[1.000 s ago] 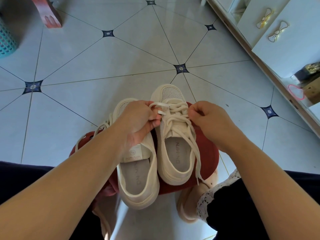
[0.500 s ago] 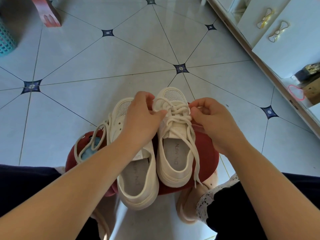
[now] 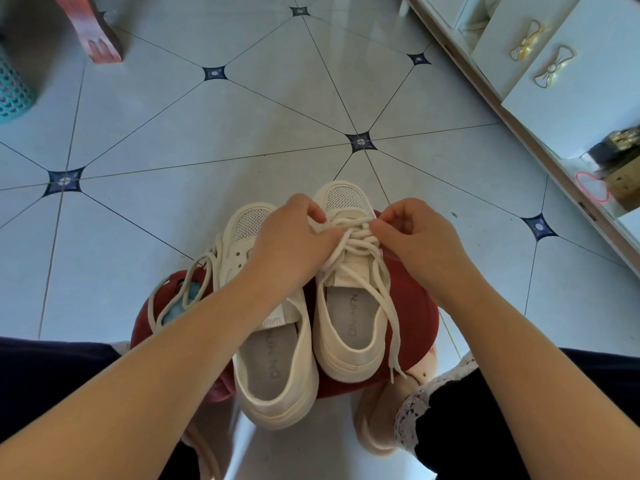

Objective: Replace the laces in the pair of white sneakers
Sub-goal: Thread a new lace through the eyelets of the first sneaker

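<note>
Two white sneakers stand side by side on a red stool (image 3: pixel 415 306), toes pointing away from me. The right sneaker (image 3: pixel 349 327) carries a cream lace (image 3: pixel 360 242) through its eyelets, with loose ends trailing down its right side. My left hand (image 3: pixel 294 240) pinches that lace near the toe end. My right hand (image 3: pixel 415 240) pinches the same lace from the other side. The left sneaker (image 3: pixel 273 358) is partly under my left forearm. A loose lace (image 3: pixel 180 296) hangs off its left side over the stool.
Pale tiled floor (image 3: pixel 207 140) with dark diamond insets lies all around. A white cabinet (image 3: pixel 561 81) with bow-shaped handles runs along the right. A teal basket (image 3: pixel 10 88) and a red furniture leg (image 3: pixel 93 32) stand at the far left. My knees flank the stool.
Both hands have moved forward along the right sneaker towards its toe. They have come closer together over the crossed lace.
</note>
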`<move>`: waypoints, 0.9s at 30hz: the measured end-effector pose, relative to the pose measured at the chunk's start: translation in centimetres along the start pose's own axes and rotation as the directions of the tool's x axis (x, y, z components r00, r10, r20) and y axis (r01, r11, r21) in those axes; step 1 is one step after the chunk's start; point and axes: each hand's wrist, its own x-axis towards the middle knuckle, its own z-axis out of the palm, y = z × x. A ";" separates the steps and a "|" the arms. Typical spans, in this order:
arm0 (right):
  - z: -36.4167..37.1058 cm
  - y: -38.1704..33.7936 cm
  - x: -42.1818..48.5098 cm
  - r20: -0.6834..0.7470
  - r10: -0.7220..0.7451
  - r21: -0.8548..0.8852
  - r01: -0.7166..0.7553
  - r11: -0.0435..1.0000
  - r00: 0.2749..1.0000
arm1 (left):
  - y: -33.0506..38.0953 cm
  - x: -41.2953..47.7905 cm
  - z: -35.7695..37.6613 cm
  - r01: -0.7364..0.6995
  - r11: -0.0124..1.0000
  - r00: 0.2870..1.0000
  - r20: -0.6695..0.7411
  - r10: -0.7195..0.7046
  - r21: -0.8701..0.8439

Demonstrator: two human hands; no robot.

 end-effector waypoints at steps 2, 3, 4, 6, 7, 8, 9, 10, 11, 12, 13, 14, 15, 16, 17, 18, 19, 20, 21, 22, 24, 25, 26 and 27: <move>0.1 0.1 0.4 0.026 -0.002 0.016 0.001 1.000 1.000 | -0.1 0.4 0.0 -0.021 1.000 1.000 0.003 0.021 0.002; 0.1 0.1 0.5 0.045 -0.005 0.018 0.005 1.000 0.999 | -0.2 0.6 0.1 -0.047 0.999 0.999 0.015 0.046 0.017; 0.1 0.1 0.6 0.065 -0.015 0.015 0.014 1.000 0.998 | -0.2 0.9 0.1 -0.078 0.996 0.997 0.027 0.077 0.036; 0.1 0.1 0.8 0.106 -0.048 -0.009 0.050 0.999 0.993 | -0.1 1.3 0.1 -0.136 0.987 0.990 0.050 0.132 0.086; 0.1 0.1 0.9 0.127 -0.070 -0.033 0.075 0.997 0.989 | 0.0 1.5 0.1 -0.163 0.979 0.986 0.061 0.157 0.124; 0.1 0.2 1.0 0.148 -0.092 -0.069 0.103 0.992 0.985 | 0.0 1.7 0.3 -0.187 0.967 0.982 0.067 0.178 0.170; 0.1 0.2 1.1 0.165 -0.112 -0.111 0.131 0.985 0.980 | 0.1 1.8 0.4 -0.202 0.956 0.979 0.067 0.192 0.214; 0.1 0.2 1.1 0.176 -0.124 -0.149 0.151 0.977 0.977 | 0.1 2.0 0.5 -0.208 0.947 0.978 0.062 0.199 0.246; 0.1 0.2 1.3 0.182 -0.131 -0.184 0.165 0.969 0.975 | 0.0 2.2 0.6 -0.208 0.941 0.978 0.059 0.199 0.267; -0.1 0.2 1.3 0.184 -0.141 -0.221 0.181 0.958 0.973 | 0.0 2.3 0.7 -0.206 0.938 0.978 0.058 0.198 0.279; -0.3 0.2 1.4 0.186 -0.159 -0.260 0.204 0.944 0.970 | -0.1 2.3 0.8 -0.207 0.938 0.978 0.056 0.200 0.279; -0.6 0.3 1.5 0.187 -0.179 -0.296 0.229 0.927 0.966 | -0.2 2.4 0.9 -0.210 0.941 0.978 0.047 0.205 0.266; -0.9 0.3 1.5 0.189 -0.196 -0.322 0.249 0.913 0.962 | -0.3 2.3 0.9 -0.212 0.948 0.977 0.031 0.211 0.239; -1.2 0.4 1.5 0.193 -0.209 -0.337 0.265 0.904 0.959 | -0.4 2.3 0.9 -0.215 0.955 0.976 0.010 0.218 0.203; -1.4 0.5 1.5 0.198 -0.212 -0.343 0.270 0.900 0.957 | -0.5 2.2 0.9 -0.221 0.962 0.974 -0.011 0.225 0.162; -1.5 0.5 1.4 0.202 -0.203 -0.332 0.263 0.906 0.958 | -0.6 2.0 0.9 -0.226 0.967 0.973 -0.025 0.230 0.114; -1.4 0.6 1.3 0.202 -0.187 -0.287 0.241 0.927 0.961 | -0.6 1.8 0.9 -0.230 0.971 0.972 -0.030 0.232 0.058; -1.3 0.6 1.2 0.198 -0.168 -0.198 0.207 0.958 0.966 | -0.5 1.7 0.8 -0.229 0.973 0.973 -0.026 0.229 -0.006; -1.1 0.5 1.0 0.193 -0.151 -0.075 0.168 0.983 0.970 | -0.5 1.6 0.8 -0.222 0.972 0.975 -0.015 0.221 -0.072; -1.0 0.4 0.9 0.186 -0.144 0.048 0.137 0.989 0.972 | -0.3 1.6 0.7 -0.209 0.969 0.978 -0.006 0.210 -0.130; -0.7 0.2 0.7 0.180 -0.136 0.235 0.092 0.968 0.974 | -0.2 1.6 0.6 -0.167 0.959 0.985 0.005 0.173 -0.231; -0.6 0.1 0.6 0.185 -0.122 0.304 0.061 0.951 0.975 | -0.1 1.5 0.5 -0.136 0.946 0.989 0.012 0.146 -0.295; -0.5 0.0 0.5 0.191 -0.105 0.357 0.031 0.934 0.976 | -0.1 1.5 0.4 -0.103 0.926 0.993 0.022 0.120 -0.362; -0.5 0.0 0.5 0.195 -0.091 0.395 0.007 0.919 0.977 | 0.0 1.5 0.3 -0.075 0.908 0.995 0.034 0.098 -0.413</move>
